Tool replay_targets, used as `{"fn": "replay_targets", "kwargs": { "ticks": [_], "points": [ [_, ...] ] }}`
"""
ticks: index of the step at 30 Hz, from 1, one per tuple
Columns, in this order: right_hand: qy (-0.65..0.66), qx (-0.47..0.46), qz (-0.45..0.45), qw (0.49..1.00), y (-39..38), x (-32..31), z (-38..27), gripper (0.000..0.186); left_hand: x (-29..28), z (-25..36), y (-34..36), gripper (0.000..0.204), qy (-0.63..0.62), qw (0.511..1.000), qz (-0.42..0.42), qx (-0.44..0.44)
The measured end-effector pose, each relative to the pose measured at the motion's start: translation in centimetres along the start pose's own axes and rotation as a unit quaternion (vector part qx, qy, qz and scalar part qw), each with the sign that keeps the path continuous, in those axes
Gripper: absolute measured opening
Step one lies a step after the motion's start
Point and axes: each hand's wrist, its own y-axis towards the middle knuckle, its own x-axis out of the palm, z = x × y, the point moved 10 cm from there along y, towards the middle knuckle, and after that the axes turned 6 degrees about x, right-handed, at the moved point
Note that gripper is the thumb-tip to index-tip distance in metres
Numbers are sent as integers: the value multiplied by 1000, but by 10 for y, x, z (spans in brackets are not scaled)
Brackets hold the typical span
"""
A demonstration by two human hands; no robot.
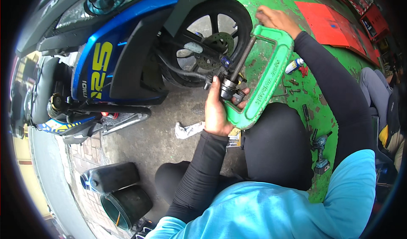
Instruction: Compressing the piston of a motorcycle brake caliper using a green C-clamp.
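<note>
A large green C-clamp (271,76) stands tilted in front of me, its long threaded screw (244,60) running down to a dark brake caliper (228,88) held in its jaw. My left hand (217,114) is wrapped around the caliper and the clamp's lower end, its fingers partly hidden behind them. At the clamp's top, my right hand (277,22) is closed around the screw's handle end; the handle itself is mostly covered. A black hose (180,69) runs from the motorbike toward the caliper. Just beyond is the wheel (241,16) with its brake disc (219,48).
The blue motorbike (95,48) fills the left. A white rag (188,130) lies on the floor. A cordless impact wrench (321,152), a spray can (294,65) and several tools lie to my right. A black jerrycan (114,176) and bucket (131,205) stand lower left. Another person's leg (374,86) is at right.
</note>
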Motion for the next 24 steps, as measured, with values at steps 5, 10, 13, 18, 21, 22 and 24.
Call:
{"fn": "replay_targets", "kwargs": {
  "ticks": [5, 10, 13, 18, 21, 22, 24],
  "points": [
    [163, 83, -25, 983, 35, 20, 0, 41, 17, 7, -5, 61, -73, 997, -36, 4],
    [358, 102, -19, 928, 49, 11, -11, 46, 24, 12, -11, 62, -84, 995, -56, 18],
    [423, 142, -13, 895, 47, 7, -8, 49, 27, 11, -14, 61, -99, 993, -60, 21],
    [517, 199, 19, 833, 36, 9, -9, 50, 22, 7, -15, 61, -77, 996, -47, 15],
    [528, 189, 46, 826, 35, 2, -15, 50, 23, 7, -15, 61, -72, 996, -47, 18],
    [505, 191, 47, 840, 36, 0, -15, 50, 23, 7, -15, 60, -71, 996, -48, 18],
    [482, 192, 48, 854, 37, -2, -14, 51, 24, 7, -15, 60, -69, 996, -45, 22]
  ]
}}
